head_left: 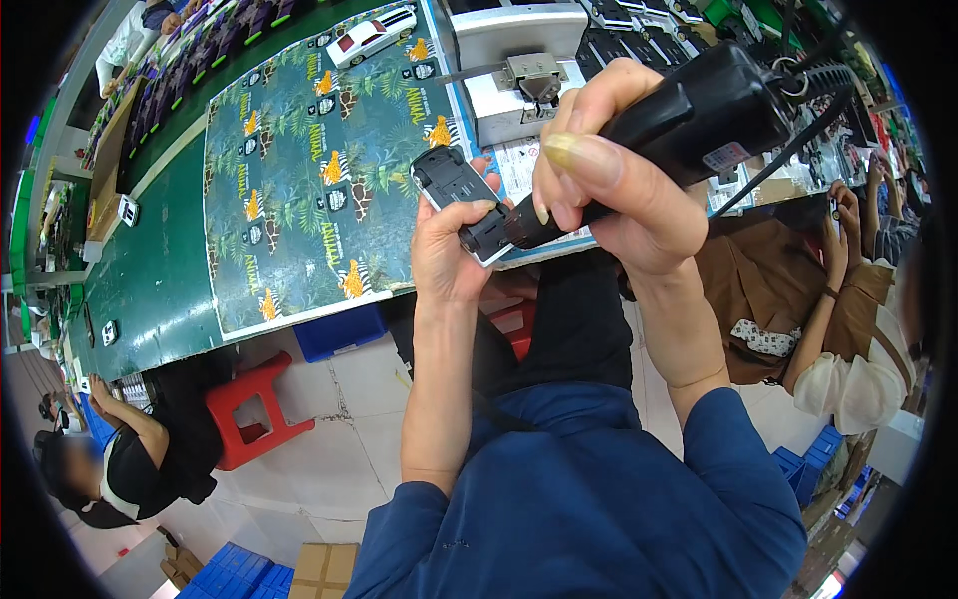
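Hands gripped a toy car and a power screwdriver.
Left hand (446, 250) clasped the upturned toy car (461, 196); right hand (609, 165), raised, clenched the black electric screwdriver (699, 115) against it.

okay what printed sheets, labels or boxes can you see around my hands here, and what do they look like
Large printed cardboard sheet: flat on the green bench, dark teal jungle pattern with orange and zebra-striped animals.
Small white and red label: on the black electric screwdriver in the right hand.
Plain brown cardboard box: on the floor, lower edge.
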Demonstrator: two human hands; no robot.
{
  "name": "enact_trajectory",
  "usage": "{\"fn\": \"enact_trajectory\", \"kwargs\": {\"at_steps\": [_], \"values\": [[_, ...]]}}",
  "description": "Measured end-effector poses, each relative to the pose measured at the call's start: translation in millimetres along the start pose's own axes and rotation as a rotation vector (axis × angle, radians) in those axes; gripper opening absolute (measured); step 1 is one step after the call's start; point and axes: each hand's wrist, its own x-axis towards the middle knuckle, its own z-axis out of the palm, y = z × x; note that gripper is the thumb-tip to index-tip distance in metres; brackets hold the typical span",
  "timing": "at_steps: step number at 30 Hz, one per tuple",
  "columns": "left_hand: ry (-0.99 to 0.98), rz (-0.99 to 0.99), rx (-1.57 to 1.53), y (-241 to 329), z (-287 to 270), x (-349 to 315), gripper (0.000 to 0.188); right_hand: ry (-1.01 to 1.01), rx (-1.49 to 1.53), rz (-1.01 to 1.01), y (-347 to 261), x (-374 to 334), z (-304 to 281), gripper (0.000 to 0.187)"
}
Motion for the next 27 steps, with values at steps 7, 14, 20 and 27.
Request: {"fn": "enact_trajectory", "kwargs": {"at_steps": [7, 14, 20, 27], "values": [[0.014, -0.063, -0.038, -1.8, -7.2, 6.1, 0.064, -0.082, -0.029, 0.059, 7.1, 3.4, 0.4, 0.017], [-0.051, -0.091, -0.07, -3.3, -2.3, 5.2, 0.059, -0.094, 0.049, 0.191, 8.2, 5.1, 3.8, 0.019], [-0.009, -0.094, -0.027, -5.6, 0.4, 3.5, 0.058, -0.093, 0.099, 0.132, 9.2, 1.8, 2.7, 0.02], [-0.074, -0.168, -0.144, 1.3, -12.8, 7.8, 0.058, -0.077, 0.122, 0.151, 5.7, 3.2, 3.7, 0.019]]}}
